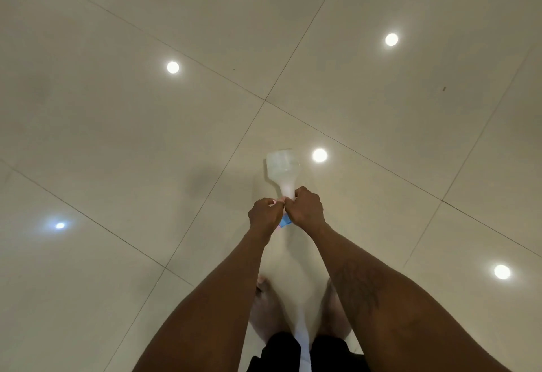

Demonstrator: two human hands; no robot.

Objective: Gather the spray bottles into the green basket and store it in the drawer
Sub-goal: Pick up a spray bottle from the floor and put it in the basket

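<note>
A translucent white spray bottle is held out in front of me above the tiled floor, its base pointing away. My right hand grips the bottle's neck. My left hand pinches the pink and blue spray head, most of which is hidden between the two hands. Neither the green basket nor the drawer is in view.
A glossy beige tiled floor fills the view, with reflections of ceiling lights on it. My bare feet and dark shorts show below my forearms.
</note>
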